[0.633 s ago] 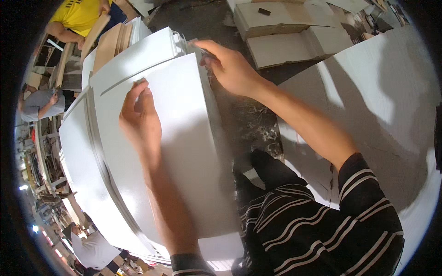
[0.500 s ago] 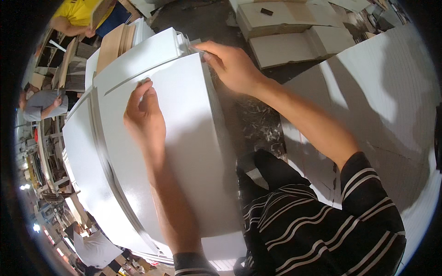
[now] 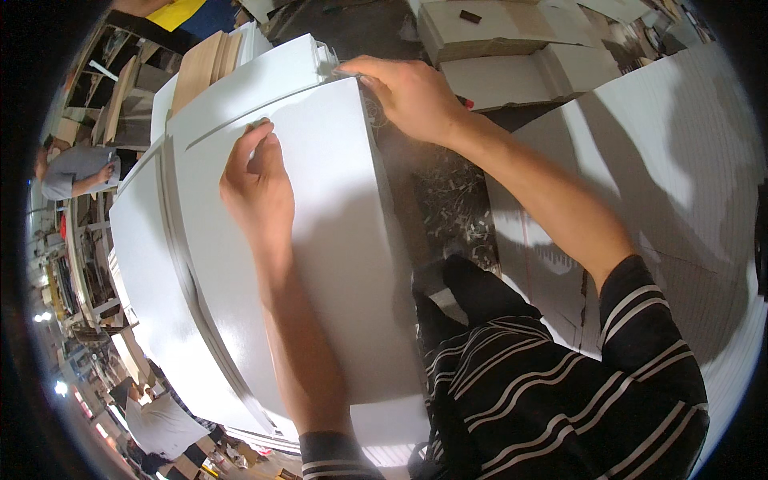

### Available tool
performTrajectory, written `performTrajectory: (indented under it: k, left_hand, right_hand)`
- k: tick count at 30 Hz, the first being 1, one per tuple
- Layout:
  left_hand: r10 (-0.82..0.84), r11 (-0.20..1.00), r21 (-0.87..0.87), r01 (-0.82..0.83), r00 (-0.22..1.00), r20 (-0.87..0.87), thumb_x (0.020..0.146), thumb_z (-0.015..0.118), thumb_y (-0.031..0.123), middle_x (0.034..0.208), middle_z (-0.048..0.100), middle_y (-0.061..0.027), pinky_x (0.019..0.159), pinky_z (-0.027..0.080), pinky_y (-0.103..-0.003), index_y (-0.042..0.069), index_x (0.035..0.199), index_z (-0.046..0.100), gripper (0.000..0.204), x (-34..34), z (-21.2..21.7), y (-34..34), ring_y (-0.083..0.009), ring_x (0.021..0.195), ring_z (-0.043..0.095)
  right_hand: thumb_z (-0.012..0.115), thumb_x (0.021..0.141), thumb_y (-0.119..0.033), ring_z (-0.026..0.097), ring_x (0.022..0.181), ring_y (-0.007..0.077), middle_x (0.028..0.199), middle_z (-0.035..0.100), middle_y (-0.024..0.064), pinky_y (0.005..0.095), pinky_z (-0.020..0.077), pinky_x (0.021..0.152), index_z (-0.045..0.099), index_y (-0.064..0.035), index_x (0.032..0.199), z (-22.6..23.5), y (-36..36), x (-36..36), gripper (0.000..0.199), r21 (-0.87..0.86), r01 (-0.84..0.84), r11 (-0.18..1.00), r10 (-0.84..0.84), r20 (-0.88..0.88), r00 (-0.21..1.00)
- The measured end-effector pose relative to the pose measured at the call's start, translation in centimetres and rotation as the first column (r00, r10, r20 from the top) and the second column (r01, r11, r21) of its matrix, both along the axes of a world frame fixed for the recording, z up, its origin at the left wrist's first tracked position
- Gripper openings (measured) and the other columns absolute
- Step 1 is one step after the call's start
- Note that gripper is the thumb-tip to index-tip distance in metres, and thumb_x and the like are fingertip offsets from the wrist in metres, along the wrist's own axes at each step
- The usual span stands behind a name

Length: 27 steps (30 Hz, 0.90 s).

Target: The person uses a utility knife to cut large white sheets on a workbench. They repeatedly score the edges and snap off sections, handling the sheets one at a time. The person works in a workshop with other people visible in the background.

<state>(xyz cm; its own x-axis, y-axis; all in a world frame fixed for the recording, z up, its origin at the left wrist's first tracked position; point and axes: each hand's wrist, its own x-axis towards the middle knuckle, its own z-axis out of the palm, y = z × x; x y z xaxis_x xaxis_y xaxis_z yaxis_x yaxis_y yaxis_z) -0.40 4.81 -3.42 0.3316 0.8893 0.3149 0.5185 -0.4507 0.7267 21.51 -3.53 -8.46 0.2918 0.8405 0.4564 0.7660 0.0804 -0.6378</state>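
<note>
My left hand (image 3: 260,180) hovers over a large white panel (image 3: 344,264), its thumb and fingers pinched together on something too small to make out. At the panel's far right corner is my right hand (image 3: 412,96), thumb and forefinger drawn together beside the ends of stacked white boards (image 3: 272,72). Whatever its fingertips grip there cannot be made out. The panel lies flat, and another white panel (image 3: 148,232) adjoins it on the left, past a long seam.
Light wooden boards (image 3: 198,76) lie beyond the stack. Shavings (image 3: 460,204) litter the dark floor. White-topped cartons (image 3: 504,76) sit far right, and a large pale sheet (image 3: 680,184) spans the right. People in a grey shirt (image 3: 68,172) and a pale shirt (image 3: 164,424) are at left.
The view has shifted slightly, and both hands keep nearly the same pinched poses. The person in yellow at the far left has mostly gone out of view.
</note>
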Motion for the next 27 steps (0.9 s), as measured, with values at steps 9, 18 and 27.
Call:
performTrajectory:
  k: [9, 18, 27]
  left_hand:
    - [0.003, 1.000, 0.031, -0.001, 0.999, -0.046, 0.099, 0.065, 0.017, 0.118, 0.077, -0.0158, 0.091, 0.058, -0.036, 0.004, 0.113, 0.077, 0.023, 0.1, 0.0, 0.2, -0.0287, 0.102, 0.076]
    - [-0.004, 1.000, -0.002, 0.004, 0.999, -0.036, 0.099, 0.065, 0.014, 0.117, 0.077, -0.0158, 0.093, 0.058, -0.037, 0.005, 0.114, 0.077, 0.022, 0.0, 0.2, 0.2, -0.0289, 0.103, 0.076]
    - [0.003, 1.000, -0.001, -0.003, 0.999, -0.032, 0.099, 0.064, 0.012, 0.117, 0.077, -0.0172, 0.094, 0.058, -0.038, 0.004, 0.116, 0.077, 0.023, 0.0, 0.1, 0.0, -0.0291, 0.104, 0.075]
  right_hand:
    - [0.061, 0.097, -0.007, 0.077, 0.091, 0.0328, 0.104, 0.077, 0.0134, 0.0447, 0.0631, 0.077, 0.070, -0.0180, 0.130, 0.4, -0.2, -0.4, 0.036, 0.197, -0.066, 0.978, 0.034, 0.161, 0.986]
    - [0.061, 0.102, -0.015, 0.069, 0.080, 0.0216, 0.093, 0.074, 0.0047, 0.0364, 0.0592, 0.059, 0.069, -0.0226, 0.133, 0.1, -11.9, -9.1, 0.033, 0.045, -0.197, 0.979, 0.183, 0.224, 0.957]
    - [0.056, 0.102, -0.004, 0.067, 0.079, 0.0182, 0.100, 0.074, 0.0103, 0.0302, 0.0584, 0.071, 0.066, -0.0066, 0.137, 0.4, -13.0, -8.5, 0.037, 0.229, -0.080, 0.970, 0.111, -0.127, 0.986]
